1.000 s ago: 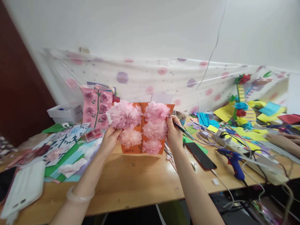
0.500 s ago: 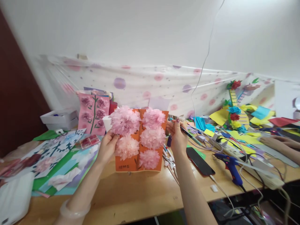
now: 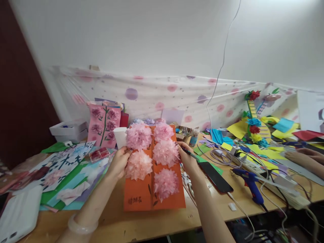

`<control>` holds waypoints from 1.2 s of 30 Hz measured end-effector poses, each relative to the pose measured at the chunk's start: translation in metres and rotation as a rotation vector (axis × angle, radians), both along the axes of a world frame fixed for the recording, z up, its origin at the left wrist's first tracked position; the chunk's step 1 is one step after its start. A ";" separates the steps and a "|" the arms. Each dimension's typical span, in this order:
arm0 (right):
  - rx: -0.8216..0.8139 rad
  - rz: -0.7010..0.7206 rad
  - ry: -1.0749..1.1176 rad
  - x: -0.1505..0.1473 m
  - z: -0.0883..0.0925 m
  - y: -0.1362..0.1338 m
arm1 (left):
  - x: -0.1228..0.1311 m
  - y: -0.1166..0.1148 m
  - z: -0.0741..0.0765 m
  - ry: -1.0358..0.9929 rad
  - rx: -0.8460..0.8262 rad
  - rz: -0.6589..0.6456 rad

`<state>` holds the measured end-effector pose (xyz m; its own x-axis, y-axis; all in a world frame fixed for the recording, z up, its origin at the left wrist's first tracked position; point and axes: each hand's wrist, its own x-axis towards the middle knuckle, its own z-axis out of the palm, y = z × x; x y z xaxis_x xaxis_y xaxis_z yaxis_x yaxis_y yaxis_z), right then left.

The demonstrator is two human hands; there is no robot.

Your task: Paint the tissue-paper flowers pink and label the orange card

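Note:
An orange card (image 3: 138, 192) with several fluffy pink tissue-paper flowers, painted dark leaves and handwriting at its lower left is in front of me, tilted with its top away. My left hand (image 3: 122, 162) is closed on the card's left edge, thumb in front. At the right edge, my right hand (image 3: 186, 158) is closed, a slim dark pen (image 3: 188, 153) lying across it; the fingertips meet the card beside the middle flower (image 3: 165, 152). The fingers behind the card are hidden. A white paper cup (image 3: 120, 136) stands just beyond my left hand.
A black phone (image 3: 215, 177) on a cable and a blue glue gun (image 3: 250, 185) lie right, near a power strip (image 3: 291, 197). Coloured papers and a pink flower picture (image 3: 104, 126) are left. Another person's hands (image 3: 303, 157) rest at far right.
The card has come lower and nearer, tipping back so more of its front shows. My right hand has moved down and left to the card's right edge, still with the pen.

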<state>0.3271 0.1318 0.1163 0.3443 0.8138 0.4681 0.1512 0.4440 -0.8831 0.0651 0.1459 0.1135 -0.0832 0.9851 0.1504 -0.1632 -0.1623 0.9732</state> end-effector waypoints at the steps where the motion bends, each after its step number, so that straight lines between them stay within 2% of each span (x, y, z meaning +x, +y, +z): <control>1: -0.020 0.014 -0.026 0.001 -0.005 -0.002 | 0.000 -0.001 -0.005 0.014 -0.032 -0.011; 9: -0.124 -0.004 -0.187 -0.001 -0.055 -0.014 | 0.004 -0.018 -0.067 0.216 -0.219 -0.024; 11: -0.134 -0.010 -0.241 0.000 -0.063 -0.018 | 0.004 -0.018 -0.079 0.272 -0.233 -0.032; 13: -0.139 -0.015 -0.300 0.001 -0.066 -0.024 | 0.002 -0.017 -0.083 0.331 -0.227 -0.036; 17: -0.132 -0.013 -0.433 -0.001 -0.060 -0.039 | -0.005 -0.018 -0.076 0.493 -0.146 0.070; 19: -0.134 0.021 -0.511 -0.009 -0.055 -0.045 | -0.005 -0.027 -0.066 0.579 -0.058 0.157; 21: -0.138 0.080 -0.585 -0.023 -0.051 -0.050 | 0.001 -0.042 -0.056 0.645 0.049 0.187; 24: -0.144 0.168 -0.709 -0.051 -0.046 -0.056 | 0.018 -0.067 -0.044 0.716 0.132 0.050; 27: -0.143 0.261 -0.778 -0.070 -0.037 -0.066 | 0.033 -0.089 -0.041 0.779 0.102 -0.104; 29: -0.144 0.353 -0.704 -0.063 -0.030 -0.075 | 0.034 -0.101 -0.045 0.806 0.070 -0.130; 30: -0.149 0.372 -0.645 -0.050 -0.027 -0.079 | 0.030 -0.106 -0.049 0.806 0.049 -0.108; 31: -0.163 0.346 -0.588 -0.031 -0.026 -0.082 | 0.024 -0.110 -0.054 0.799 0.017 -0.066; 33: -0.183 0.010 -0.542 0.022 -0.030 -0.086 | 0.005 -0.118 -0.067 0.771 -0.073 0.082; 35: -0.243 -0.373 -0.674 0.081 -0.042 -0.088 | -0.017 -0.124 -0.081 0.770 -0.171 0.224; 36: -0.318 -0.513 -0.777 0.107 -0.051 -0.088 | -0.027 -0.127 -0.087 0.779 -0.213 0.202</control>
